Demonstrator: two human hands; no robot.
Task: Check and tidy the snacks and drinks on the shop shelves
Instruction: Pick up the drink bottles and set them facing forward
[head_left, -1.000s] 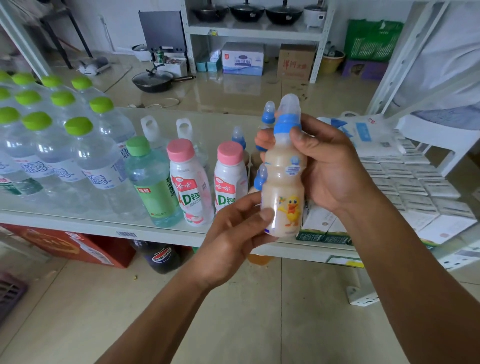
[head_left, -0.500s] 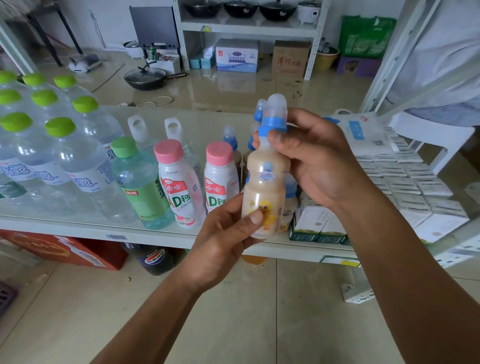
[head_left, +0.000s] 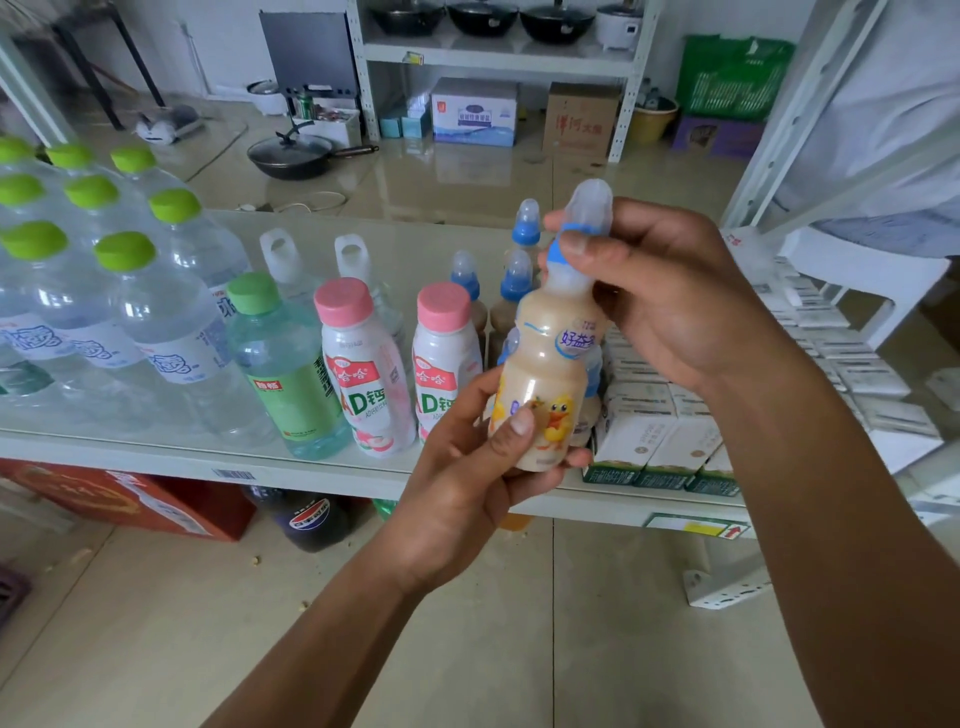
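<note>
I hold a small beige milk-drink bottle (head_left: 550, 364) with a blue collar, a clear teat cap and a yellow duck print, tilted in front of the white shelf (head_left: 322, 470). My left hand (head_left: 467, 478) grips its base, thumb across the duck label. My right hand (head_left: 670, 301) wraps the neck and cap from the right. Behind it on the shelf stand several matching blue-capped bottles (head_left: 514, 291), two pink-capped white bottles (head_left: 363, 364) and a green-capped bottle (head_left: 283, 364).
Large water bottles with lime caps (head_left: 119, 312) fill the shelf's left. White cartons (head_left: 660, 436) lie in rows at the right. Below the shelf sit a red box (head_left: 124, 499) and a dark cola bottle (head_left: 311, 519). A wok (head_left: 296, 156) and boxes stand on the floor behind.
The bottle has tilted, its cap leaning right, and turned in my hands so the duck print faces me again. Both hands keep their hold.
</note>
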